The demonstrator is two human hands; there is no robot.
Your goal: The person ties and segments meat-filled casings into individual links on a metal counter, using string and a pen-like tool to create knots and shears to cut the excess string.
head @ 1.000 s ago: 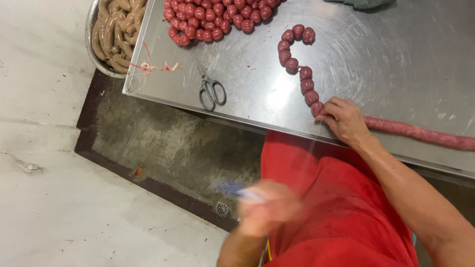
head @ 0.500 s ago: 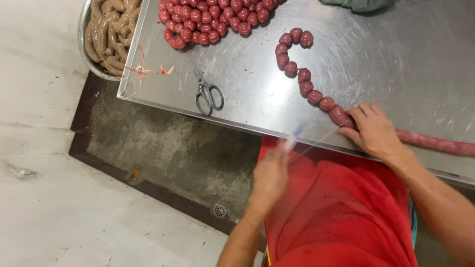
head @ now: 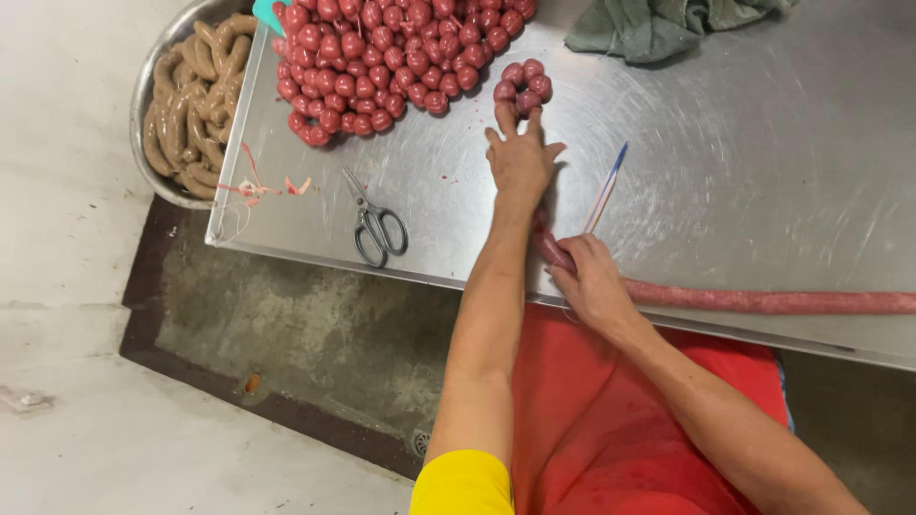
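Pressing flat on the steel table (head: 763,191), my left hand (head: 520,157) lies open with fingers spread; it grips nothing, and its fingertips touch the small cluster of tied red sausage balls (head: 523,84) at the far end of the string. I judge the spread fingers are there to pin that finished end in place.

My right hand (head: 592,281) is closed around the long red sausage (head: 763,301) at the near edge of the table, pinching it where the filled length meets the tied part. A thin length of string (head: 605,188), pale with a blue end, rises from that hand toward the far side. The unportioned sausage runs off to the right along the near edge, apparently so it can feed straight into the pinching hand.

Left of my forearm, a pair of scissors (head: 377,224) lies on the table, handles toward me. Beyond them, far and left, sits a large pile of finished red balls (head: 382,57). Scraps of pink string (head: 262,186) lie at the table's left edge. Off the table on the left, a metal bowl (head: 143,95) holds pale brown sausages (head: 191,105). A green cloth (head: 668,24) is bunched at the far right. My red apron (head: 611,420) shows below the table edge.
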